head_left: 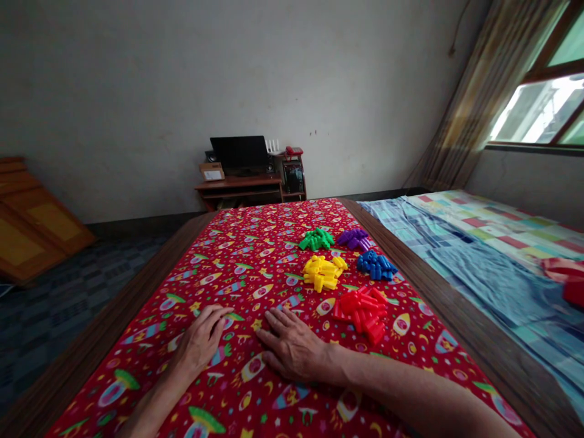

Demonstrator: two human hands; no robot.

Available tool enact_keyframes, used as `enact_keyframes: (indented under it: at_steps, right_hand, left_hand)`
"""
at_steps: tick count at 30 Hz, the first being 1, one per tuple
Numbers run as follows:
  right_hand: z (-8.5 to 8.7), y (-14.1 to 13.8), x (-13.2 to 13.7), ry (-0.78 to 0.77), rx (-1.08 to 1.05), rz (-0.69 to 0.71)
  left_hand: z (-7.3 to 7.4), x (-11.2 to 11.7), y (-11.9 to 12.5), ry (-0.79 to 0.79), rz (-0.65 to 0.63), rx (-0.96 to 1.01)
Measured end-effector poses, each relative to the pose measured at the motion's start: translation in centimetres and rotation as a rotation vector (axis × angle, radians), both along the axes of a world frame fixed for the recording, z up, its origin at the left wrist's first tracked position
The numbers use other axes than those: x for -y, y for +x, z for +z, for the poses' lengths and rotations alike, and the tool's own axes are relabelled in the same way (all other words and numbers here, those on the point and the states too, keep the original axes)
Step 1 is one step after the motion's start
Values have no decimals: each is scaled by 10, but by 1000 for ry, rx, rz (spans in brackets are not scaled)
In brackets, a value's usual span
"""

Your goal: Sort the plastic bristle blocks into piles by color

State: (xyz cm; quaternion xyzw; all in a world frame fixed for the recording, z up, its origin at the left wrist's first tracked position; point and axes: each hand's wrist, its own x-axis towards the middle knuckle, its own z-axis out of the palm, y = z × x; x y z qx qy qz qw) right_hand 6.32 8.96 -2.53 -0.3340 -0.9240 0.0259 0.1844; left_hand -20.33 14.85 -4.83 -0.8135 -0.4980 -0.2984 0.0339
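My left hand (201,339) lies palm down on the red rocket-print cloth (237,255), fingers loosely curled and holding nothing. Beside it my right hand (292,348) rests flat with fingers spread, also holding nothing. Just right of my right hand sits a pile of red plastic pieces (364,311). Farther away lie a yellow pile (323,271), a blue pile (375,264), a green pile (316,239) and a purple pile (353,238). Neither hand touches any pile.
The cloth covers a wooden table (438,286). A bed with a checked sheet (479,243) runs along the right. A low desk with a monitor (239,155) stands at the far wall. A wooden cabinet (31,219) is at the left.
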Motion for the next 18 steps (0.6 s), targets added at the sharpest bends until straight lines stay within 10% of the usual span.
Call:
enact_keyframes:
  at_steps: [10,18]
  right_hand:
    - [3,0,3,-38,-29,32]
    - [96,92,-46,69,-608,-183]
  left_hand:
    - [-2,0,0,30,-7,7]
    - [-4,-3,-2,8,-14,19]
